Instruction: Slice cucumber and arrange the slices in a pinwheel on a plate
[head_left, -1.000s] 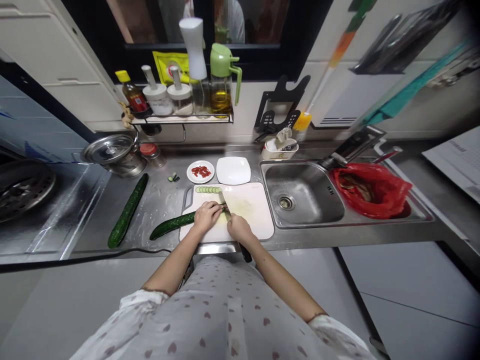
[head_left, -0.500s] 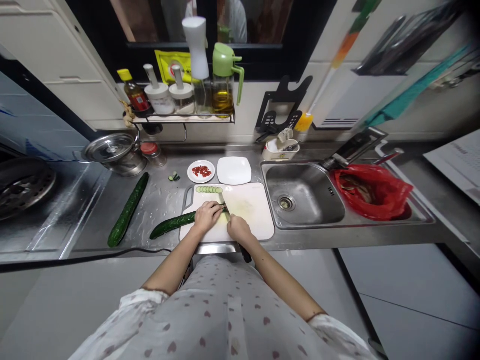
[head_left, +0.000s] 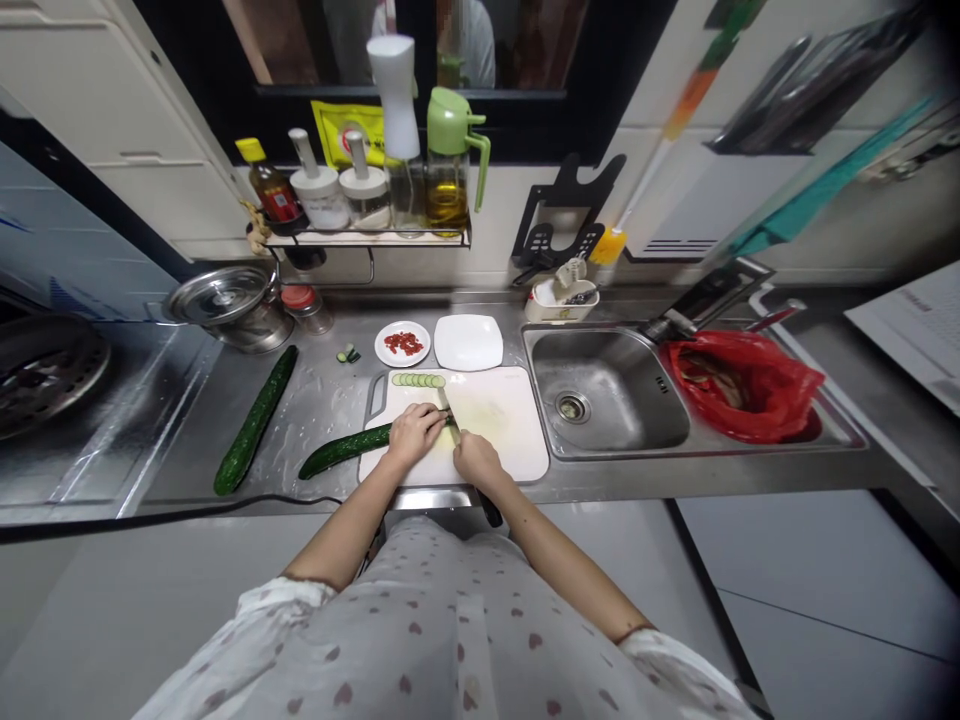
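Note:
My left hand [head_left: 413, 432] presses with curled fingers on a long green cucumber [head_left: 343, 450] that lies across the left edge of a white cutting board [head_left: 510, 420]. My right hand [head_left: 475, 460] is wrapped round the dark handle of a knife [head_left: 448, 414], whose blade stands at the cucumber's cut end just right of my left fingers. A row of thin cucumber slices [head_left: 418, 380] lies along the board's far edge.
A second whole cucumber [head_left: 255, 420] lies on the wet steel counter to the left. Behind the board stand a small dish of red chilli pieces [head_left: 403, 343] and a white square plate [head_left: 468, 342]. The sink [head_left: 606, 388] is to the right, with a red plastic bag [head_left: 742, 378] beside it. Pot lid [head_left: 219, 297] at back left.

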